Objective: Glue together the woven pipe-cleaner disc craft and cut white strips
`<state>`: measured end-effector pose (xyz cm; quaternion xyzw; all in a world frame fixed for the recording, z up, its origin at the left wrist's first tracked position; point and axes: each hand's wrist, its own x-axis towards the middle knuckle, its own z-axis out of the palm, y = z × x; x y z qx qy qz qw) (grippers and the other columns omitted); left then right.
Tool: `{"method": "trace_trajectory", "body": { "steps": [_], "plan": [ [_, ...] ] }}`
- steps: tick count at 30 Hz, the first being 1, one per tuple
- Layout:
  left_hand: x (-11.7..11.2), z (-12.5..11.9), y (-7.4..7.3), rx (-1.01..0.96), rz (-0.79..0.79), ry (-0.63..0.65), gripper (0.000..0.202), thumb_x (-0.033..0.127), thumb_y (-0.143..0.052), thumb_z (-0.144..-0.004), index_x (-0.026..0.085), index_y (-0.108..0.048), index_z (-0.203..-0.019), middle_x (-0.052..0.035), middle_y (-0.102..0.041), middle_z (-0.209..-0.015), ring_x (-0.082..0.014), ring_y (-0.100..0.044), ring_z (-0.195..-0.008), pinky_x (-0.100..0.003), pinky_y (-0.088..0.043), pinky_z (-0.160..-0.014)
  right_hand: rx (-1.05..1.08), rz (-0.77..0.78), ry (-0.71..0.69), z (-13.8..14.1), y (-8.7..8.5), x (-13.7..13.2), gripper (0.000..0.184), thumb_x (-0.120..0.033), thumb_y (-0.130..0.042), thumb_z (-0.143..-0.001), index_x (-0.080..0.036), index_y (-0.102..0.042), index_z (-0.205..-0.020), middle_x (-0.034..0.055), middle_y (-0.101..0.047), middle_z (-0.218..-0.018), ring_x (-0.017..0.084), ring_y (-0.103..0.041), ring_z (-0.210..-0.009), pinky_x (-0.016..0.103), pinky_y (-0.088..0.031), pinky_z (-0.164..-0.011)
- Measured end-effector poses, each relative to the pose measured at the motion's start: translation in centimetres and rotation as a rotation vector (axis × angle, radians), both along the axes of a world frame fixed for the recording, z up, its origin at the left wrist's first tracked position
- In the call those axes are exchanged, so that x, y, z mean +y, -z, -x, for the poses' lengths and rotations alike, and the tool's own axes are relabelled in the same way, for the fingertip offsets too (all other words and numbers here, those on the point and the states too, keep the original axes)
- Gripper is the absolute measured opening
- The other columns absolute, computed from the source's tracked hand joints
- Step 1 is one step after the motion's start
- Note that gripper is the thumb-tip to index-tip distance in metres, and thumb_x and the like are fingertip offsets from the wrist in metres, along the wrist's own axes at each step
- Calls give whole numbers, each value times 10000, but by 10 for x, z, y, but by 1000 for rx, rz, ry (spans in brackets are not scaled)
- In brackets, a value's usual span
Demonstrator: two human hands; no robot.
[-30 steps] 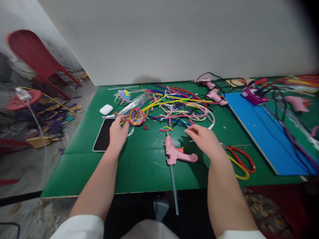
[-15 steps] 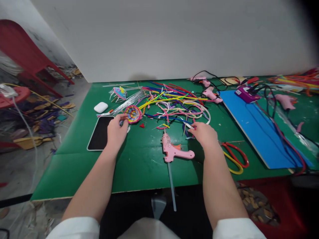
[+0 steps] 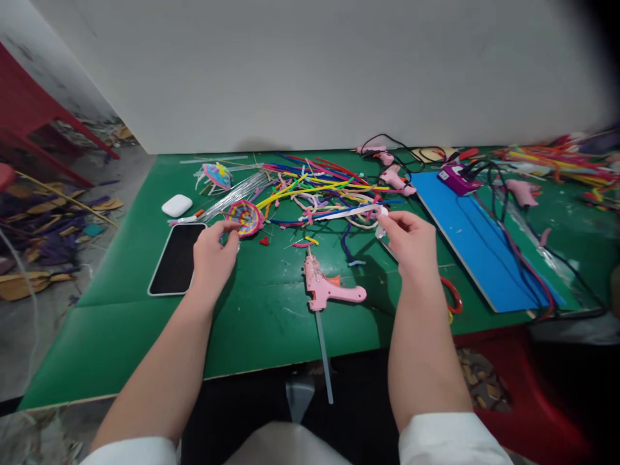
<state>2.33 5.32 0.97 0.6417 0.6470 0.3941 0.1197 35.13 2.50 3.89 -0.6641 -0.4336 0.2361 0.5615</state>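
My left hand (image 3: 212,254) rests on the green table (image 3: 252,310), its fingertips pinched on the edge of a small round woven disc (image 3: 245,217) of many colours. My right hand (image 3: 409,242) is raised a little above the table and pinches a white pipe cleaner (image 3: 356,212) lifted from the tangled pile of coloured pipe cleaners (image 3: 324,190). A pink glue gun (image 3: 327,290) lies between my hands, a clear glue stick (image 3: 323,355) poking from its rear over the table's front edge.
A black phone (image 3: 175,258) and a white earbud case (image 3: 177,205) lie at the left. Red and yellow scissors (image 3: 451,300) sit behind my right wrist. A blue board (image 3: 472,236), more glue guns (image 3: 394,177) and cables (image 3: 508,194) fill the right.
My right hand has pinched the white pipe cleaner and lifted it off the table. The camera has tilted, shifting everything left. My left hand stays on the woven disc.
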Motion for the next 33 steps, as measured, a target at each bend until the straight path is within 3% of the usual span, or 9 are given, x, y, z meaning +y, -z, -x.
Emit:
{"method": "trace_trajectory", "body": {
  "steps": [3,8,13,17,21,24,26,30,33],
  "plan": [
    [-1,-1,-1,-4,7,-3,200,255,-515,-807,241,-671,-931,-29,-693,-926,-238,-604,-923,-363,-435,-819,158,-66,-36,2,-5,-1,185,-351,-680,-683,-187,-614,-737,-59,-441,-516,64,-335,-411,205,-229,-366],
    [-4,-8,-3,-4,-12,33,190,245,-522,-805,237,-669,-924,-25,-695,-939,-232,-606,-923,-358,-439,-820,304,-325,-47,1,-23,-10,111,-298,-601,-738,-211,-538,-714,-40,-489,-574,90,-478,-477,205,-347,-391],
    [-14,-26,0,-67,-19,215,180,253,-530,-809,218,-662,-926,-33,-688,-926,-209,-609,-924,-331,-448,-835,331,-486,-122,6,-42,-28,121,-331,-537,-796,-224,-527,-740,-24,-527,-628,112,-572,-579,209,-407,-440],
    [-31,-46,-9,-181,152,478,248,333,-552,-820,225,-658,-1015,-41,-677,-928,-191,-609,-855,-291,-462,-732,145,-301,-220,25,-46,-36,139,-362,-544,-800,-227,-564,-774,-8,-589,-657,132,-602,-604,234,-445,-490],
    [-44,-61,-26,-465,403,682,343,415,-484,-870,228,-641,-1111,-19,-656,-749,-157,-597,-730,-273,-451,-707,-315,-12,-515,55,-39,-37,201,-375,-525,-854,-217,-651,-852,10,-667,-717,130,-607,-627,247,-453,-611],
    [-45,-66,-29,-765,570,723,434,469,-420,-890,191,-613,-1161,14,-574,-525,-128,-542,-526,-264,-443,-605,-718,50,-681,76,-27,-35,236,-297,-444,-908,-233,-662,-972,26,-709,-823,145,-629,-726,245,-405,-656],
    [-44,-64,-26,-889,644,732,455,463,-467,-870,180,-580,-1208,18,-571,-501,-124,-541,-492,-257,-437,-571,-873,31,-728,86,-19,-34,256,-248,-408,-922,-219,-659,-962,37,-712,-815,164,-637,-749,257,-381,-653],
    [-44,-56,-20,-956,586,687,341,381,-642,-767,199,-675,-1054,-17,-664,-624,-151,-628,-605,-297,-489,-675,-970,33,-763,94,-9,-30,249,-210,-412,-916,-185,-650,-845,51,-697,-739,189,-641,-714,275,-356,-622],
    [-44,-50,-20,-991,569,681,198,329,-708,-699,203,-736,-849,-50,-718,-710,-202,-675,-699,-364,-512,-770,-965,96,-694,90,-6,-25,243,-218,-414,-912,-198,-656,-903,52,-714,-814,190,-651,-758,270,-358,-619]
  ]
}}
